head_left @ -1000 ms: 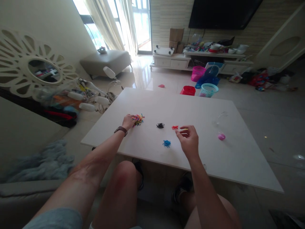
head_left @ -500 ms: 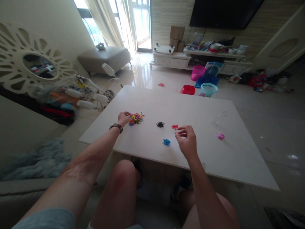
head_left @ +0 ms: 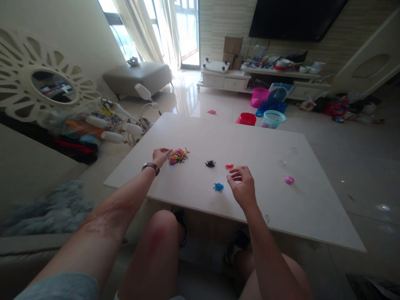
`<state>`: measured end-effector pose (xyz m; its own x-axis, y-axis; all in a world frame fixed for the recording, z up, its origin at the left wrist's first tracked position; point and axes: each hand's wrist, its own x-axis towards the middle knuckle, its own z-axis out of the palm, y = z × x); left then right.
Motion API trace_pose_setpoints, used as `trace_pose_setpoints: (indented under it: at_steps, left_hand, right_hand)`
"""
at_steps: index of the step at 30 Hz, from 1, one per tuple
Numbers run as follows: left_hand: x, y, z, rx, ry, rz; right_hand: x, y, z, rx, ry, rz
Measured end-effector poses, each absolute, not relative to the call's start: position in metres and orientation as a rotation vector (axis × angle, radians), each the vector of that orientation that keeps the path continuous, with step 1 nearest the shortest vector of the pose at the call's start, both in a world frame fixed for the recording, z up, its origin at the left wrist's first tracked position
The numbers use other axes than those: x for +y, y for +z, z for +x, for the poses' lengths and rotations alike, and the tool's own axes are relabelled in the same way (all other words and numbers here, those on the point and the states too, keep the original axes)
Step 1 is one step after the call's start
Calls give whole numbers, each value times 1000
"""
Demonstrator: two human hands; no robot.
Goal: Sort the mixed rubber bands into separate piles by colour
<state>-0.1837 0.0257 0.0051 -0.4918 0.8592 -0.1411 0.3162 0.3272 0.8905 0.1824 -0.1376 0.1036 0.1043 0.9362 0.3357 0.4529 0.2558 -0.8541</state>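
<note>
A heap of many-coloured small rubber bands [head_left: 178, 156] lies on the left part of the white table [head_left: 193, 133]. My left hand [head_left: 160, 156] is at the heap's left edge, thumb and forefinger pinched together; a tiny dark bit shows at the fingertips, too small to name. Three single-colour piles lie further right: black bands [head_left: 210, 164], orange-red bands [head_left: 229, 166] and blue bands [head_left: 218, 187]. Just below the orange-red pile, my right hand [head_left: 242, 185] hovers with curved fingers apart from the thumb, and nothing shows between them.
A pink round object [head_left: 289, 179] and a clear plastic piece [head_left: 292, 151] lie on the table's right side. Beyond the far edge stand a red bin [head_left: 246, 118] and a light-blue basket [head_left: 273, 118]. A lamp with white shades [head_left: 114, 136] is left of the table.
My right hand has drawn back slightly towards me and left, away from the orange-red pile. My left hand has shifted a little left at the heap's edge.
</note>
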Motion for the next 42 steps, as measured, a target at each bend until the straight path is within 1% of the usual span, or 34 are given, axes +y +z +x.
trace_pose_setpoints:
  at_steps: [11, 20, 23, 27, 32, 34, 37, 42]
  left_hand:
    - [24, 7, -180, 1942, 1112, 1027]
    - [27, 10, -178, 1916, 1219, 1108]
    - [26, 16, -171, 1756, 1316, 955]
    - [21, 32, -151, 1398, 1379, 547]
    - [11, 60, -111, 1206, 1325, 429]
    - [1, 75, -89, 991, 1265, 288]
    - [-24, 98, -50, 811, 1194, 192]
    - [-79, 124, 12, 664, 1075, 134]
  right_hand:
    - [-138, 105, 181, -1539, 622, -1356]
    - [-139, 105, 180, -1568, 625, -1350]
    - [-139, 105, 180, -1576, 625, -1347]
    - [-139, 104, 180, -1587, 628, -1344]
    - [-138, 106, 182, -1583, 625, -1348]
    - [-137, 107, 184, -1577, 623, -1350]
    - [-135, 108, 189, -1576, 616, -1350]
    - [-131, 110, 196, -1563, 548, -1353]
